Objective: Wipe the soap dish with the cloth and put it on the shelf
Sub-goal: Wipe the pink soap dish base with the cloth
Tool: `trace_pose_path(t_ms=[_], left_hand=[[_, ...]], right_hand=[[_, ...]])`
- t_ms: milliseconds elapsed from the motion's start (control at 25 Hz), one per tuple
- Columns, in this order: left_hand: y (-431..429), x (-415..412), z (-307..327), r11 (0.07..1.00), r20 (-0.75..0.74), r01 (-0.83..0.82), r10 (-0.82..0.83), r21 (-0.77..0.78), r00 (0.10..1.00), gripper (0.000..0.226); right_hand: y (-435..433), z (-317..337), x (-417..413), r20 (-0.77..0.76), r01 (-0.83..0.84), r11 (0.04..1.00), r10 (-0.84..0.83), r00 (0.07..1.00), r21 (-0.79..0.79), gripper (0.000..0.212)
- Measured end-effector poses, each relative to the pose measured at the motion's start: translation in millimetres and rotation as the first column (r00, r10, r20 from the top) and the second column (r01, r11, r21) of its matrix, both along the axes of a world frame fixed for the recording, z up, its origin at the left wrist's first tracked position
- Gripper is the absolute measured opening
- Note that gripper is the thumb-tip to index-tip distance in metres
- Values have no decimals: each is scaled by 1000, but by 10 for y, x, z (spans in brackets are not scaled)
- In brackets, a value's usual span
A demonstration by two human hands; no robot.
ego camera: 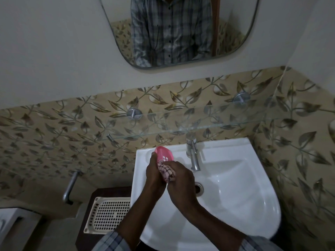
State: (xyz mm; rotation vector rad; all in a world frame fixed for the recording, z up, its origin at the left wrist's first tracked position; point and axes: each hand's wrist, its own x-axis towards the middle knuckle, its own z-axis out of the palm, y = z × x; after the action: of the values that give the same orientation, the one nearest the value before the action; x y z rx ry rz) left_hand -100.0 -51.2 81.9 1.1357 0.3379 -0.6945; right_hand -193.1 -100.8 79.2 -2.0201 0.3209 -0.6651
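A pink soap dish (164,154) with a slotted bottom is held tilted over the back left of the white sink (235,178). My left hand (154,173) grips the dish from its left side. My right hand (179,180) presses a pink checked cloth (167,172) against the lower part of the dish. The cloth covers that part of the dish. A glass shelf (199,124) is fixed to the tiled wall above the sink, with nothing on it.
A chrome tap (193,153) stands at the back of the sink, just right of the dish. A cream perforated tray (107,214) lies on a dark stand to the left. A chrome handle (70,186) juts from the left wall. A mirror (174,31) hangs above.
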Motion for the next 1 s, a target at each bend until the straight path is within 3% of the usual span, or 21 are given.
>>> trace_pose_path(t_ms=[80, 160, 240, 320, 400, 440, 480, 560, 640, 720, 760, 800, 840, 920, 1000], left_hand=[[92, 169, 30, 997, -5, 68, -68, -42, 998, 69], [116, 266, 66, 993, 20, 117, -117, 3, 993, 64], [87, 185, 7, 995, 118, 68, -77, 74, 990, 61], [30, -11, -109, 992, 263, 28, -58, 119, 963, 55], [2, -171, -246, 992, 393, 43, -87, 117, 915, 43], [-10, -208, -284, 993, 427, 53, -95, 109, 899, 44], [-4, -206, -286, 994, 430, 59, -91, 87, 898, 46], [38, -144, -286, 997, 381, 56, -69, 46, 922, 49], [80, -113, -254, 999, 235, 29, -33, 22, 971, 51], [82, -129, -248, 1000, 180, 28, -29, 5, 983, 51], [69, -157, -258, 1000, 222, 18, -22, 19, 975, 48], [45, -189, -265, 999, 312, 5, -19, 46, 950, 42], [29, -216, -279, 997, 430, -11, -22, 74, 903, 38], [42, -261, -290, 993, 620, -1, -74, 121, 781, 39], [143, -224, -350, 960, 764, -35, -200, 279, 613, 51]], right_hand=[[-293, -76, -25, 88, -177, 967, 196, 977, -185, 58], [-494, -111, -63, 44, -261, 925, 283, 958, -278, 54], [-334, -71, -76, -31, -172, 973, 169, 985, -156, 42], [-162, 107, 101, -73, 39, 994, -32, 997, 98, 23], [-190, 287, 350, -195, 257, 920, -205, 959, 295, 20], [-225, 327, 411, -263, 307, 901, -229, 937, 307, 21], [-242, 326, 419, -289, 281, 923, -202, 936, 263, 20], [-261, 278, 274, -273, 67, 993, -39, 961, 96, 20], [-306, 144, 55, -251, -169, 984, 148, 957, -64, 38], [-344, 33, -55, -229, -200, 968, 163, 960, -150, 46], [-328, 24, -32, -220, -146, 986, 124, 968, -85, 36], [-306, 81, 43, -211, -65, 994, 82, 974, 84, 20], [-295, 186, 149, -238, 13, 955, 60, 969, 295, 11], [-346, 332, 380, -282, 168, 785, 9, 959, 596, 13], [-391, 443, 482, -305, 204, 723, 9, 952, 660, 10]])
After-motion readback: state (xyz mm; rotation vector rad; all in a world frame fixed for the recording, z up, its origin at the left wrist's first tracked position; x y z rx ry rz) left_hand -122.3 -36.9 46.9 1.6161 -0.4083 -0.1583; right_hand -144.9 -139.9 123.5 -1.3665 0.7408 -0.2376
